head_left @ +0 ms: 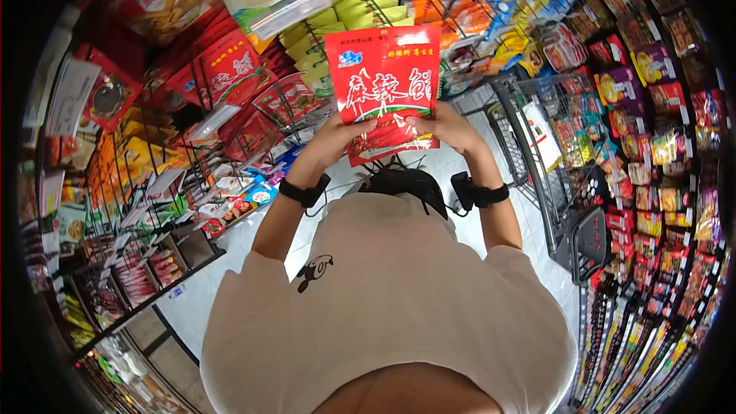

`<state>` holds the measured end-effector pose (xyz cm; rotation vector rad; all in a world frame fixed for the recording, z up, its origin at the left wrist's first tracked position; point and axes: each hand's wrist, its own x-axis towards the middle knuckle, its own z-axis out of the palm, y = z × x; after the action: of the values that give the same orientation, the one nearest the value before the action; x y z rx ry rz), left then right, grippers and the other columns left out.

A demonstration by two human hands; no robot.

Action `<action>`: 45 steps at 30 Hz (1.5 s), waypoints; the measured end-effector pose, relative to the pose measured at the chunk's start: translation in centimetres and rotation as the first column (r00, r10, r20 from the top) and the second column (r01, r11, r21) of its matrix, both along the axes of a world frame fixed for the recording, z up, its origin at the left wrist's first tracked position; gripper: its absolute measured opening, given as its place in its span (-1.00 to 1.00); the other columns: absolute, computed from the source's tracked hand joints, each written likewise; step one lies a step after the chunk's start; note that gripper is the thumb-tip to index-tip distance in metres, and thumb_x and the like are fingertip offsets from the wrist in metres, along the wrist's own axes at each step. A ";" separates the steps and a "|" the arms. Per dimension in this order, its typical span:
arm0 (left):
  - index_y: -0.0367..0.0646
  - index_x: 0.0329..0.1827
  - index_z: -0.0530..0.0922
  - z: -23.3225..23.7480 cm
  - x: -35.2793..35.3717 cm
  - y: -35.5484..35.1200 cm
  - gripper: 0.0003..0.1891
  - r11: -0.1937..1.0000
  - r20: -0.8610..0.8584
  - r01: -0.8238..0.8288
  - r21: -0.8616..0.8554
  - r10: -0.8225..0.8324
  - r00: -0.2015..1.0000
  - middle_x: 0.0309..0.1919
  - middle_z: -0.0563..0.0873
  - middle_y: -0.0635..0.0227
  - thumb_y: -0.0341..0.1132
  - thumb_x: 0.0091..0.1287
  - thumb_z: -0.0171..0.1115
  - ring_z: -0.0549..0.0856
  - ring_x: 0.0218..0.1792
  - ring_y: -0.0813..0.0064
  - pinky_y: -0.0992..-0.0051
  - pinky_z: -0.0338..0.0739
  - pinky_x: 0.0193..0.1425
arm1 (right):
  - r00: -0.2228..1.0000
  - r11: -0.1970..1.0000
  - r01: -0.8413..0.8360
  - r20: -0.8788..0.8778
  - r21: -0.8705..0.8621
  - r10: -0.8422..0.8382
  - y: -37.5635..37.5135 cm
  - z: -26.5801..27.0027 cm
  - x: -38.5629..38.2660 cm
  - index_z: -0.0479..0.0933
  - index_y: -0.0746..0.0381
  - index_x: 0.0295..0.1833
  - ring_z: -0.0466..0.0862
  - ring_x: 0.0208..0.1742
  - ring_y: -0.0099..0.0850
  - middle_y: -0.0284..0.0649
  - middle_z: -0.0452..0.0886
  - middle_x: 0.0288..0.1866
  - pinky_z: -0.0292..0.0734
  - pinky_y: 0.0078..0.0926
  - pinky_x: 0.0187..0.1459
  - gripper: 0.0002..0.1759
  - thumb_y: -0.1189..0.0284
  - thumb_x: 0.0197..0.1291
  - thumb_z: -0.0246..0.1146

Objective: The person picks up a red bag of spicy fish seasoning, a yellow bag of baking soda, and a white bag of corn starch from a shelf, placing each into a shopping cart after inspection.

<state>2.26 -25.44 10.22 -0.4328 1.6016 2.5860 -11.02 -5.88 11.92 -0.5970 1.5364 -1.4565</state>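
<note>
A red seasoning packet (383, 69) with large white Chinese characters is held upright in front of me, its printed face towards me. My left hand (335, 140) grips its lower left edge, the thumb lying on the front. On the opposite edge my right hand (452, 129) holds it the same way, thumb across the front. The fingers behind the packet are hidden. Similar red packets (226, 69) hang on the rack to the left of my hands. Yellow packets (310, 42) hang just behind the held one.
A shopping cart (529, 123) stands close on the right, its handle (590, 245) towards me. Shelves of packaged food (652, 146) line the right side. Wire hooks and price tags (211, 123) stick out on the left. Pale floor tiles (529, 222) show between.
</note>
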 end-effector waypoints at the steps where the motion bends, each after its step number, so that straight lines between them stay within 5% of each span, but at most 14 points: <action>1: -0.25 0.13 0.44 0.1 -1.0 0.3 -0.59 0.999 -0.023 0.040 0.019 -0.039 0.999 0.04 0.59 0.32 -0.43 0.21 0.27 0.56 0.04 0.50 0.46 0.44 0.14 | 0.998 0.998 0.042 -0.052 0.048 -0.040 1.0 -0.7 -0.3 0.46 0.30 0.10 0.54 -0.09 -0.57 -0.30 0.61 -0.06 0.45 -0.54 -0.06 -0.58 0.36 0.16 0.29; 12: -0.25 0.09 0.46 -2.1 -11.7 6.7 -0.65 0.922 -0.020 0.386 -0.025 -0.386 0.922 0.01 0.60 0.31 -0.47 0.23 0.23 0.58 0.03 0.49 0.41 0.48 0.12 | 0.935 0.935 0.354 0.040 -0.001 -0.353 11.7 -3.2 -2.5 0.46 0.32 0.06 0.53 -0.05 -0.57 -0.30 0.60 -0.04 0.41 -0.53 0.03 -0.63 0.43 0.16 0.29; 17: -0.24 0.13 0.43 -1.1 -15.6 12.0 -0.61 0.923 -0.030 0.379 0.063 -0.378 0.925 0.06 0.57 0.30 -0.54 0.22 0.20 0.56 0.07 0.46 0.36 0.46 0.16 | 0.912 0.910 0.409 -0.079 0.072 -0.403 16.7 1.0 -4.8 0.49 0.35 -0.04 0.58 -0.26 -0.54 -0.32 0.62 -0.22 0.51 -0.52 -0.20 -0.76 0.47 0.21 0.21; 23: -0.25 0.10 0.47 4.9 -21.5 20.5 -0.65 0.853 -0.125 0.520 0.041 -0.512 0.850 0.01 0.61 0.33 -0.54 0.23 0.20 0.58 0.03 0.52 0.46 0.45 0.14 | 0.722 0.818 0.545 -0.600 0.185 -0.345 26.8 6.6 -6.2 0.49 0.40 -0.30 0.53 -0.51 -0.22 -0.01 0.52 -0.56 0.41 -0.38 -0.39 -0.72 0.35 0.15 0.27; 25: -0.25 0.07 0.48 7.2 -23.6 23.6 -0.68 0.814 -0.173 0.581 -0.026 -0.576 0.799 -0.02 0.62 0.34 -0.51 0.25 0.20 0.58 0.00 0.55 0.48 0.48 0.06 | 0.573 0.817 0.566 -0.765 0.110 -0.294 29.4 12.4 -6.2 0.48 0.37 -0.15 0.57 -0.24 0.02 0.05 0.58 -0.32 0.46 -0.27 -0.24 -0.76 0.45 0.11 0.27; 29: -0.20 0.07 0.47 10.2 -27.4 29.5 -0.70 0.790 -0.104 0.598 -0.135 -0.612 0.784 -0.05 0.61 0.37 -0.50 0.26 0.19 0.59 -0.02 0.53 0.49 0.51 0.00 | 0.453 0.774 0.626 -0.850 0.091 -0.267 35.9 15.1 -8.9 0.48 0.31 -0.09 0.60 -0.29 -0.09 0.00 0.58 -0.31 0.47 -0.32 -0.26 -0.73 0.49 0.09 0.28; 32: -0.17 0.08 0.46 11.3 -29.6 34.7 -0.68 0.798 -0.172 0.575 0.180 -0.550 0.817 -0.02 0.61 0.34 -0.51 0.25 0.17 0.59 0.02 0.45 0.39 0.52 0.06 | 0.567 0.759 0.644 -0.725 0.094 -0.392 39.9 15.1 -12.9 0.44 0.32 -0.01 0.62 -0.36 -0.33 -0.05 0.58 -0.35 0.48 -0.43 -0.27 -0.68 0.50 0.12 0.26; 34: -0.17 0.11 0.44 10.0 -31.2 36.5 -0.67 0.774 -0.038 0.567 0.283 -0.582 0.813 0.04 0.59 0.27 -0.52 0.26 0.11 0.58 0.06 0.38 0.28 0.50 0.12 | 0.434 0.753 0.658 -0.803 -0.026 -0.408 41.5 14.1 -16.3 0.41 0.32 0.04 0.64 -0.22 -0.19 0.01 0.60 -0.27 0.48 -0.39 -0.17 -0.63 0.50 0.11 0.25; 37: -0.16 0.13 0.42 4.6 -34.7 39.6 -0.66 0.691 0.083 0.518 0.504 -0.636 0.768 -0.02 0.60 0.23 -0.50 0.27 0.08 0.60 0.02 0.33 0.21 0.50 0.12 | 0.421 0.668 0.724 -0.879 0.175 -0.226 43.9 10.8 -20.9 0.39 0.31 0.07 0.59 -0.08 -0.03 0.08 0.58 -0.16 0.45 -0.32 -0.09 -0.58 0.47 0.08 0.25; 40: -0.19 0.05 0.43 1.7 -32.9 42.0 -0.72 0.827 0.216 0.556 0.084 -0.559 0.800 -0.17 0.62 0.24 -0.48 0.27 0.08 0.61 -0.05 0.27 0.14 0.49 0.13 | 0.498 0.670 0.656 -0.866 0.347 -0.038 45.6 4.6 -24.3 0.44 0.31 0.06 0.56 -0.03 0.01 0.10 0.58 -0.11 0.45 -0.25 -0.03 -0.57 0.44 0.04 0.25; 41: -0.20 -0.02 0.43 1.7 -31.4 43.3 -0.77 0.791 0.074 0.611 0.000 -0.610 0.789 -0.18 0.59 0.22 -0.48 0.26 0.06 0.60 -0.06 0.22 0.08 0.47 0.13 | 0.561 0.621 0.632 -0.826 0.464 0.046 45.4 3.2 -24.5 0.47 0.28 0.04 0.57 -0.06 0.01 0.08 0.58 -0.12 0.46 -0.22 -0.04 -0.60 0.45 0.02 0.23; 43: -0.21 -0.10 0.42 0.9 -31.2 47.3 -0.83 0.862 0.273 0.457 0.219 -0.504 0.819 -0.16 0.54 0.17 -0.48 0.25 0.01 0.57 -0.05 0.15 -0.05 0.44 0.13 | 0.525 0.586 0.644 -0.841 0.492 0.130 45.5 -1.7 -24.7 0.52 0.24 0.00 0.56 -0.02 -0.03 0.01 0.59 -0.10 0.47 -0.17 0.01 -0.63 0.51 -0.01 0.15; 44: -0.21 -0.13 0.41 -0.3 -31.6 49.7 -0.84 0.903 0.614 0.123 0.412 -0.375 0.695 -0.12 0.52 0.16 -0.49 0.24 -0.02 0.55 -0.02 0.12 -0.12 0.42 0.13 | 0.591 0.507 0.640 -0.791 0.578 0.157 44.6 -1.6 -24.1 0.53 0.19 0.00 0.56 0.01 -0.06 -0.02 0.59 -0.08 0.47 -0.17 0.02 -0.63 0.54 0.01 0.10; 45: -0.19 -0.11 0.40 -2.1 -31.5 51.0 -0.82 0.923 0.659 0.087 0.375 -0.331 0.675 -0.07 0.50 0.14 -0.50 0.23 -0.06 0.54 0.00 0.09 -0.16 0.40 0.11 | 0.580 0.498 0.643 -0.795 0.582 0.179 44.5 -3.0 -24.0 0.56 0.14 -0.03 0.57 0.00 -0.09 -0.05 0.60 -0.08 0.49 -0.18 -0.01 -0.64 0.56 0.02 0.06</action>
<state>-29.28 25.53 8.08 -0.9977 0.8784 2.0245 -34.97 38.66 8.93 -0.3666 2.9079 -0.3314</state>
